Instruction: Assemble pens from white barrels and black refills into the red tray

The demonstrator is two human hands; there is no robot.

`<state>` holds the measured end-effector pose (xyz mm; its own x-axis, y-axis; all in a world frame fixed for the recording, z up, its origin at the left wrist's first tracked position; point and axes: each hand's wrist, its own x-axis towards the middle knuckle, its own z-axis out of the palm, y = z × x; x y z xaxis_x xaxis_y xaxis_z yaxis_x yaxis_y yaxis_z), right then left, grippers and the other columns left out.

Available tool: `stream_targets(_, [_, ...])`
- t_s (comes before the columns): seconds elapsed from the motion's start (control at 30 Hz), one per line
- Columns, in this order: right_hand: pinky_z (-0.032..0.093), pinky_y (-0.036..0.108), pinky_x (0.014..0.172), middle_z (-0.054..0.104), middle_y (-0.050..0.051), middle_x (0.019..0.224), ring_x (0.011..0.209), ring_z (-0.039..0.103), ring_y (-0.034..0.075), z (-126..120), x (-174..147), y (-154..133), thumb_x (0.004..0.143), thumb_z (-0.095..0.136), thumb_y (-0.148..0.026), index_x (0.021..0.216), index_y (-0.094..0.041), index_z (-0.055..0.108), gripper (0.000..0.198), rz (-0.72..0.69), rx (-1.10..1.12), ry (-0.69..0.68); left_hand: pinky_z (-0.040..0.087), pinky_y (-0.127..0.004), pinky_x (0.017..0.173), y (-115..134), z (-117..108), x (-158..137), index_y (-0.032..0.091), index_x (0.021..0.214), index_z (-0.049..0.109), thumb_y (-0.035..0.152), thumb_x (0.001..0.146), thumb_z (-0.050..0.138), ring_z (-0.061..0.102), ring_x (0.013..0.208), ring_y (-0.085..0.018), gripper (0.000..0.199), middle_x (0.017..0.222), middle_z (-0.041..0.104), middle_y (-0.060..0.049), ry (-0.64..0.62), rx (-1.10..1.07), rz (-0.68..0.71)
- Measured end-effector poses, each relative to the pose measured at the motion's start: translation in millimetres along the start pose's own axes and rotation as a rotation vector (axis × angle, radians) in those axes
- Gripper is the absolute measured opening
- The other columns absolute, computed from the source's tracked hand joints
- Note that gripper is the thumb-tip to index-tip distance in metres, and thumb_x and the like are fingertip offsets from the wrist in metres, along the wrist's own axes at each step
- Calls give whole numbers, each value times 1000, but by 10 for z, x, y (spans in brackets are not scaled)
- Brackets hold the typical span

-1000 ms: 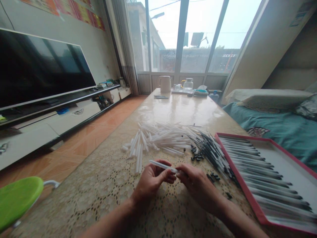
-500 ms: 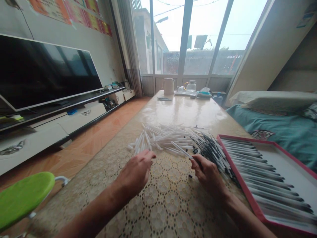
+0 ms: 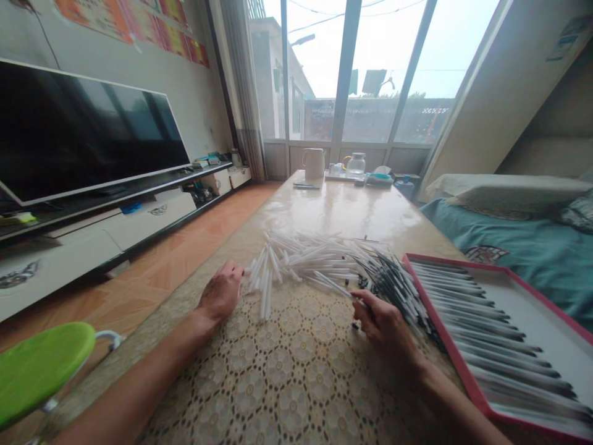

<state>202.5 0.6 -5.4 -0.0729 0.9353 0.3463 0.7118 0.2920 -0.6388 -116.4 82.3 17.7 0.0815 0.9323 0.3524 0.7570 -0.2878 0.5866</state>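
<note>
On the patterned tablecloth lies a loose pile of white pen barrels. At its left end my left hand has curled, closed fingers, with the fingertips on the end of a white pen barrel; the grip is partly hidden. My right hand pinches a slender pen refill, which points up and left toward the pile. Dark pen refills lie bunched just beyond that hand. Small black plugs are scattered beside them, and another black piece is beside my right fingers.
A red-rimmed box at the right holds a row of dark-ended pens. At the table's far end stand a pitcher, a glass jug and a tissue pack. A green stool is at lower left.
My left hand has moved left and away from me to the left end of the pile. Some white barrels now jut toward me. My right hand keeps its refill, nearly still.
</note>
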Motion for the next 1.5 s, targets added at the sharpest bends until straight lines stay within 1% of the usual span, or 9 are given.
stream_targets(0.03, [43,26,58,64,5,74,62,58,16,-2,-3,-6,89,38,-29,101,-16,57,26,-18,-16,6,38,-32,68,66,0,-19,19,66,57,11,68,57,54,72,-20,8,75,58,-5,11,-10,-2])
stream_targets(0.1, [42,25,59,63,4,74,63,57,16,-11,-14,-24,87,40,-24,94,-17,58,21,-50,-55,31,41,-29,63,263,49,-94,19,72,57,16,70,60,53,64,-17,5,70,58,-2,44,-200,-94])
stream_targets(0.2, [38,25,58,58,2,68,59,52,14,-37,-37,-53,81,44,-19,86,-18,57,14,-65,-102,100,45,-25,54,627,263,-288,17,87,57,23,73,65,57,59,-14,17,68,59,0,-81,-819,-350])
stream_targets(0.3, [34,25,54,50,-2,61,53,46,12,-68,-60,-75,78,45,-17,82,-18,54,10,-80,-122,143,50,-21,62,862,540,-473,12,83,61,16,70,71,60,61,-10,17,67,62,-3,-199,-1186,-652])
stream_targets(0.37, [32,25,53,46,-3,59,51,43,12,-82,-71,-93,77,45,-16,78,-19,52,8,-104,-131,135,51,-21,65,894,671,-536,12,81,61,17,69,73,62,64,-11,18,70,65,-5,-198,-1286,-692])
stream_targets(0.47, [31,25,54,43,-3,58,52,43,12,-91,-81,-132,77,44,-14,73,-19,50,8,-131,-150,105,50,-20,58,840,740,-543,12,81,61,23,70,73,62,59,-10,20,68,66,-4,-178,-1319,-612])
stream_targets(0.6, [31,25,55,45,-3,60,53,44,11,-89,-90,-176,76,45,-13,74,-19,50,8,-157,-160,57,44,-17,47,794,705,-521,13,82,60,30,71,72,57,50,-8,23,63,64,0,-211,-1290,-529])
stream_targets(1.17, [29,23,53,42,-4,58,51,41,10,-104,-75,-112,75,46,-14,76,-17,53,8,-175,-159,153,37,-16,42,768,701,-504,13,83,57,35,71,70,52,47,-6,28,61,61,2,-273,-1275,-513])
stream_targets(1.5, [31,23,56,51,-3,63,55,48,10,-48,-86,-132,79,47,-14,82,-18,54,9,-251,-157,31,40,-17,44,795,714,-529,12,84,56,34,76,65,55,48,-7,24,62,62,1,-358,-1170,-407])
